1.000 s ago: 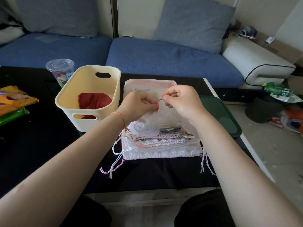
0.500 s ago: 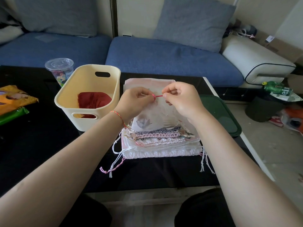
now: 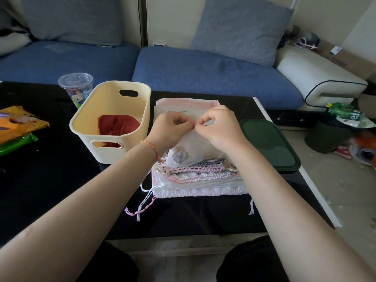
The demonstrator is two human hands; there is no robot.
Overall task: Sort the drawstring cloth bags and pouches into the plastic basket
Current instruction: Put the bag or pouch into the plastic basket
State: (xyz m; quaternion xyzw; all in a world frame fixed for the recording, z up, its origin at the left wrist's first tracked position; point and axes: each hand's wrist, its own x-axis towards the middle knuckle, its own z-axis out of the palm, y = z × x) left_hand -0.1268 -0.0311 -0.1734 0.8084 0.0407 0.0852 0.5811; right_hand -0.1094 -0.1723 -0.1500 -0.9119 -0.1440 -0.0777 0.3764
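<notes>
Both the left hand (image 3: 173, 130) and the right hand (image 3: 218, 127) pinch a pink drawstring (image 3: 192, 123) of a white pouch (image 3: 189, 153), its print blurred, atop the bag stack (image 3: 200, 180) beside the cream basket (image 3: 110, 123). A red bag (image 3: 119, 125) lies inside the basket. The cup (image 3: 78, 90) label's digits are unreadable, and the green bottle (image 3: 344, 111) shows only partial white lettering.

A home living room: blue sofa (image 3: 203, 72), grey cushions (image 3: 240, 27), black coffee table (image 3: 40, 180)

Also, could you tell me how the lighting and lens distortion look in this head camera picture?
Head view: soft daylight, no harsh shadows; the glossy black table reads very dark, faint sheen only; wide-angle stretch enlarges the forearms at the bottom; both hands look sharp.
</notes>
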